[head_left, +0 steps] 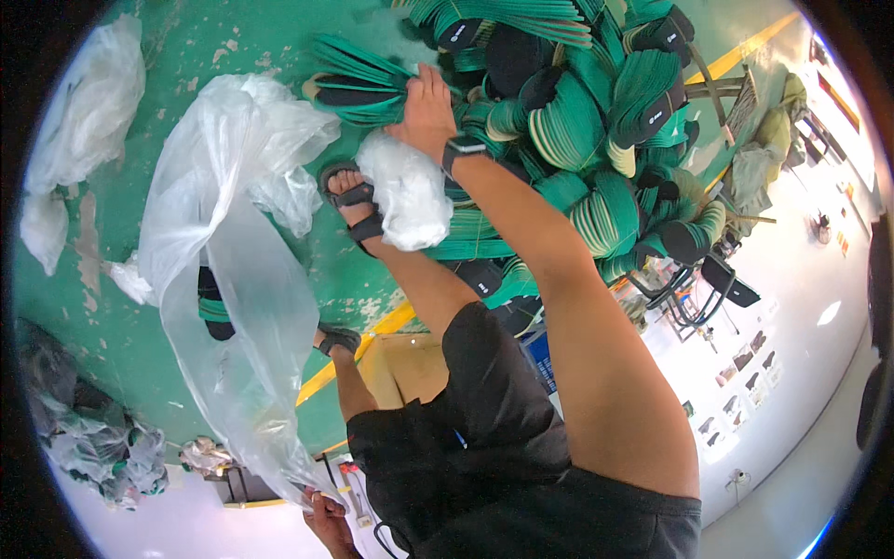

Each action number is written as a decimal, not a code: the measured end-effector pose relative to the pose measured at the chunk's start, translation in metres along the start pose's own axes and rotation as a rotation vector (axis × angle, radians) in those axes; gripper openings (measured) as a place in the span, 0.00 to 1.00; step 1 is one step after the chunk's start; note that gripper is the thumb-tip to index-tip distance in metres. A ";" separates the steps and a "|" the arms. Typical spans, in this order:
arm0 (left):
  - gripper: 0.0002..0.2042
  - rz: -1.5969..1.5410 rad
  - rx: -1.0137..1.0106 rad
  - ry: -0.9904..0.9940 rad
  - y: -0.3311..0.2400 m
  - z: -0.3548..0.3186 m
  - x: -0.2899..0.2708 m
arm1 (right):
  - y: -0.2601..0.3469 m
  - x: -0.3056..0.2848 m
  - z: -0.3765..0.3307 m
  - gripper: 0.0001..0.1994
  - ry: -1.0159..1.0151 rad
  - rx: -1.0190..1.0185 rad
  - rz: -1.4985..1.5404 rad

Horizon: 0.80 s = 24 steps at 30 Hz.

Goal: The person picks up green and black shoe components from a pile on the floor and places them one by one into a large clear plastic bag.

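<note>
Bagging: green-and-black strap bundles going into a large clear plastic bag (244,279); judged early, only one dark bundle (212,312) showing inside the bag.
Right hand (426,110): closed on a bundle of green straps (358,91) at the near edge of the pile; a watch on the wrist.
Left hand (328,517): gripping the bag's mouth, at the bag's lower end.
Left to do: the big pile of bundles (596,121), right of the bag, looks untouched.
Also by the bag: a crumpled white plastic wad (408,191) just right of it; sandalled feet beside it.
Surface: green painted floor (140,335), scuffed, with a yellow line; more clear bags left of the bag.
Room: workshop floor, metal stools beyond the pile.
</note>
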<state>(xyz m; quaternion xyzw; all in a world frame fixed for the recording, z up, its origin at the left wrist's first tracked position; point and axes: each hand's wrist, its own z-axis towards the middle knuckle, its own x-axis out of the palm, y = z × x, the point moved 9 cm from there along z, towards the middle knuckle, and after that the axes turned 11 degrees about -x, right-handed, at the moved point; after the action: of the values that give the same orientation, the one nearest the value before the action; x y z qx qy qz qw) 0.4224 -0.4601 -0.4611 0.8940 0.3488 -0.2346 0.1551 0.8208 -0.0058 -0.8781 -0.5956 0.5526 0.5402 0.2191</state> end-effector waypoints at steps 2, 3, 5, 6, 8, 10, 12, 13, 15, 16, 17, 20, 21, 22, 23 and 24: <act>0.09 0.039 0.034 0.076 -0.008 -0.014 0.017 | -0.003 0.003 0.006 0.52 -0.020 0.040 0.000; 0.10 0.072 0.035 0.034 -0.006 -0.016 0.012 | -0.004 0.001 0.016 0.55 -0.057 0.046 0.001; 0.12 0.033 0.039 -0.025 -0.002 -0.023 0.003 | -0.005 0.010 0.031 0.63 0.046 0.098 0.044; 0.14 0.007 0.038 -0.054 0.000 -0.025 -0.002 | -0.004 0.010 0.035 0.62 0.087 0.131 0.054; 0.18 -0.006 0.059 -0.006 0.006 -0.020 -0.012 | 0.004 -0.002 0.035 0.58 0.022 0.009 0.040; 0.21 -0.023 0.163 0.005 -0.002 -0.021 0.001 | 0.007 -0.022 0.028 0.50 0.043 0.081 -0.033; 0.26 -0.111 0.206 0.048 0.001 -0.016 0.003 | 0.006 -0.041 0.007 0.47 -0.143 0.095 0.024; 0.24 -0.135 0.178 0.037 0.009 -0.014 0.003 | 0.015 -0.042 -0.002 0.48 -0.213 0.080 -0.090; 0.19 -0.123 0.103 0.065 0.033 0.005 -0.008 | 0.018 -0.012 0.003 0.50 -0.125 0.080 -0.108; 0.14 -0.110 0.166 0.158 0.031 0.010 0.006 | 0.018 0.010 0.012 0.51 -0.050 0.096 -0.115; 0.13 -0.181 0.179 0.096 0.037 0.017 0.007 | 0.026 0.023 0.027 0.52 0.020 0.092 -0.122; 0.10 -0.063 0.124 -0.100 0.046 0.019 -0.025 | 0.029 0.032 0.035 0.47 0.184 0.038 -0.147; 0.11 -0.157 0.230 0.072 0.038 0.017 -0.021 | 0.028 0.032 0.022 0.45 0.198 0.067 -0.027; 0.13 -0.281 0.373 0.262 0.025 0.018 -0.006 | 0.022 0.018 0.028 0.43 0.170 0.080 0.085; 0.14 -0.369 0.376 0.207 0.030 0.021 -0.016 | 0.021 -0.012 0.048 0.41 0.112 0.077 0.188; 0.15 -0.459 0.375 0.156 0.035 0.020 -0.029 | 0.029 -0.043 0.035 0.38 -0.036 0.062 0.241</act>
<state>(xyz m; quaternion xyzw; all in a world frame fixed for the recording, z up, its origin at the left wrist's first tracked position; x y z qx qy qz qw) 0.4212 -0.5096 -0.4589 0.8201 0.5033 -0.2546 -0.0967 0.7892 0.0339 -0.8416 -0.5079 0.6328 0.5558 0.1806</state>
